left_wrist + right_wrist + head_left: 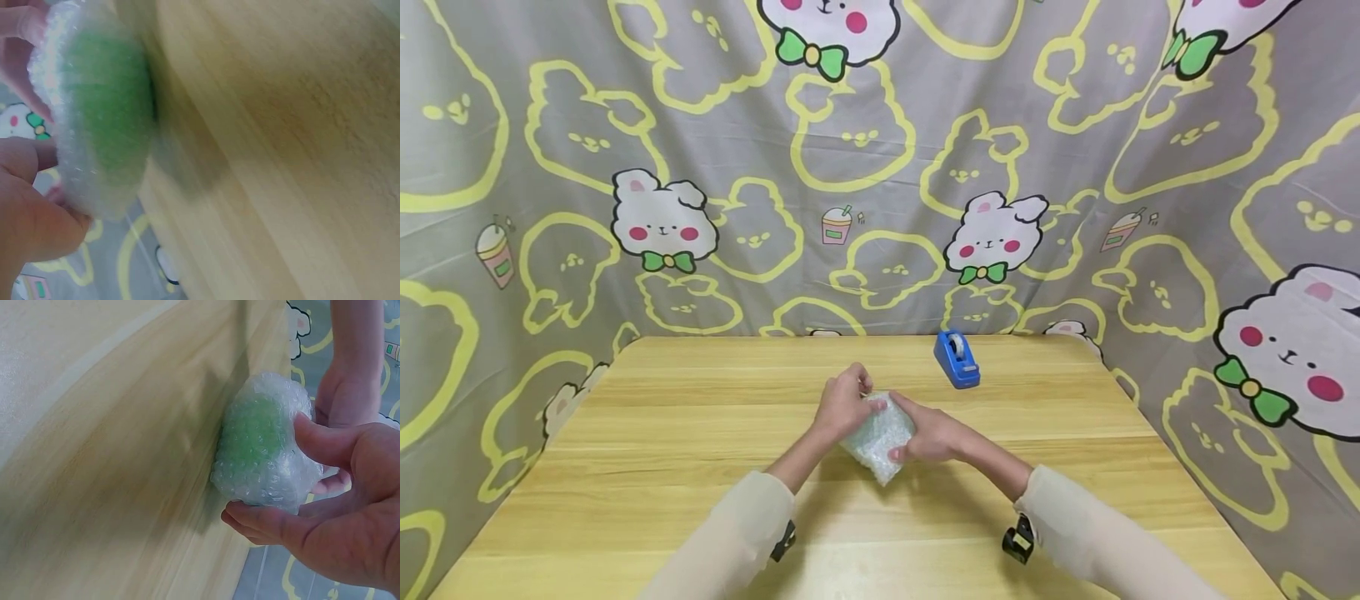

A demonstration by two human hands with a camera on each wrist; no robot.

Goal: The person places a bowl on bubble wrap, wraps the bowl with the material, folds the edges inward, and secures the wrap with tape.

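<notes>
Midway between the side edges of the wooden tabletop [685,492], the half-curled left hand [844,407] and right hand [934,435] grip a rounded, green, bubble-wrapped bundle [881,435]. A blue plastic tape dispenser [957,365] stands near the far edge.

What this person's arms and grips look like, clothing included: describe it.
The left sleeve and right sleeve are plain off-white and end on the forearms. A black left device and black right device show near the sleeve ends, their details too small to read. The left grip and right grip wear no gloves.
</notes>
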